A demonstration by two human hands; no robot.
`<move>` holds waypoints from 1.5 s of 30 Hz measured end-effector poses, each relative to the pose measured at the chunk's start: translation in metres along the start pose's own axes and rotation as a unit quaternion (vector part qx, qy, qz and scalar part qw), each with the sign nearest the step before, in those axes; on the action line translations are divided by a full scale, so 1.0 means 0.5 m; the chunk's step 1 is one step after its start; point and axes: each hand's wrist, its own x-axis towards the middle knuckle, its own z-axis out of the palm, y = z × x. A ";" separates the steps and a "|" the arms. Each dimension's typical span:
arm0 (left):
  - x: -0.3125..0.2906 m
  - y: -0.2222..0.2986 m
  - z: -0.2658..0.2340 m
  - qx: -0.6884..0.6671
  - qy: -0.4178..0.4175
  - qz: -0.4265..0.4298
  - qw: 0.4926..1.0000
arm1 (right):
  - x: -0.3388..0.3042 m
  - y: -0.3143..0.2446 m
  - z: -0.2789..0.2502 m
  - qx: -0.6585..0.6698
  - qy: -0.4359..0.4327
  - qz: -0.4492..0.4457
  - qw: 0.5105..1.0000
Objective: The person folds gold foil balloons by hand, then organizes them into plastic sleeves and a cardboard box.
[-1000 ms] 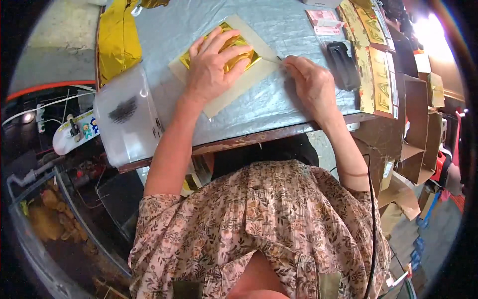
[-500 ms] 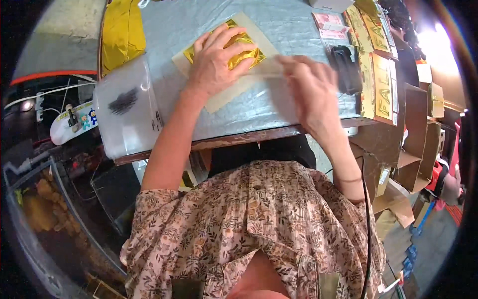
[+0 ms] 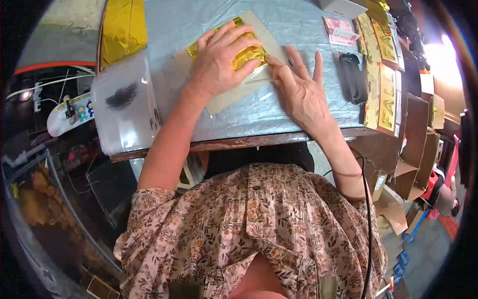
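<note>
A shiny gold foil piece (image 3: pixel 246 59) lies on a cream paper-like sheet (image 3: pixel 226 102) on the covered table. My left hand (image 3: pixel 219 60) rests flat across the foil, fingers spread, covering much of it. Close to the foil's right corner is my right hand (image 3: pixel 301 97), its thumb and index finger pressed together while the other fingers stick up. Whatever sits between those two fingertips is too small to make out. A see-through edge runs along the sheet's lower right side, beneath the foil.
Left of the sheet lies a stack of clear plastic bags (image 3: pixel 127 107), below folded gold foil (image 3: pixel 123 32). To the right are a black strap-like item (image 3: pixel 352 78), pink notes (image 3: pixel 340 31) and yellow printed boxes (image 3: pixel 386 97). A white box (image 3: pixel 343 7) stands behind.
My right hand has come leftward to the foil's right corner and stopped blurring; its thumb and index finger now pinch. My left hand stays on the foil.
</note>
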 end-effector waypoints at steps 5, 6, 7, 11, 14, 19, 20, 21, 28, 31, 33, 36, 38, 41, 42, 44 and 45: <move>0.001 -0.007 0.008 -0.015 0.017 -0.011 1.000 | 0.001 -0.003 -0.001 0.003 0.003 -0.008 1.000; 0.001 -0.008 0.009 -0.012 0.017 -0.008 1.000 | 0.001 -0.001 -0.001 0.004 0.004 -0.008 1.000; 0.002 -0.009 0.009 -0.009 0.017 -0.006 1.000 | 0.002 0.000 0.000 0.003 0.005 -0.011 1.000; 0.003 -0.006 0.005 -0.004 0.023 -0.003 1.000 | -0.001 0.004 0.001 -0.001 0.007 -0.018 1.000; 0.006 -0.006 0.006 -0.009 0.021 0.000 1.000 | -0.004 0.004 0.000 -0.006 0.004 -0.016 1.000; 0.003 -0.007 0.010 -0.010 0.030 -0.013 0.999 | -0.006 0.010 0.008 0.011 0.011 -0.018 1.000; 0.004 -0.007 0.009 -0.008 0.033 -0.014 0.999 | -0.006 0.010 0.007 0.010 0.013 -0.020 1.000; 0.003 -0.007 0.010 0.001 0.029 -0.013 1.000 | -0.008 0.011 0.007 0.009 0.014 -0.024 1.000; -0.002 -0.003 0.012 0.036 0.019 -0.014 0.999 | -0.011 0.015 0.009 0.003 0.010 -0.022 1.000; -0.008 -0.010 0.014 0.034 0.013 -0.021 0.999 | -0.009 0.013 0.009 -0.011 0.007 -0.028 1.000; -0.007 -0.016 0.013 0.028 0.001 -0.033 0.999 | -0.010 0.014 0.010 -0.022 0.009 -0.039 0.999; 0.001 -0.010 -0.015 0.078 -0.070 -0.064 0.992 | -0.013 0.023 0.017 -0.024 0.001 -0.044 0.999; -0.005 -0.013 -0.027 0.134 -0.121 -0.089 0.980 | -0.013 0.028 0.020 -0.030 0.000 -0.045 0.999; -0.017 -0.044 -0.023 0.137 -0.148 -0.084 0.976 | -0.011 0.027 0.021 -0.025 -0.006 -0.044 0.999; -0.023 -0.054 -0.012 0.138 -0.129 -0.073 0.979 | -0.010 0.024 0.018 -0.026 -0.010 -0.052 0.998; -0.029 -0.079 0.005 0.140 -0.107 -0.070 0.982 | -0.007 0.019 0.013 -0.022 -0.026 -0.029 0.999; -0.026 -0.092 0.006 0.123 -0.110 -0.053 0.985 | -0.009 0.023 0.016 -0.027 -0.020 -0.032 0.999</move>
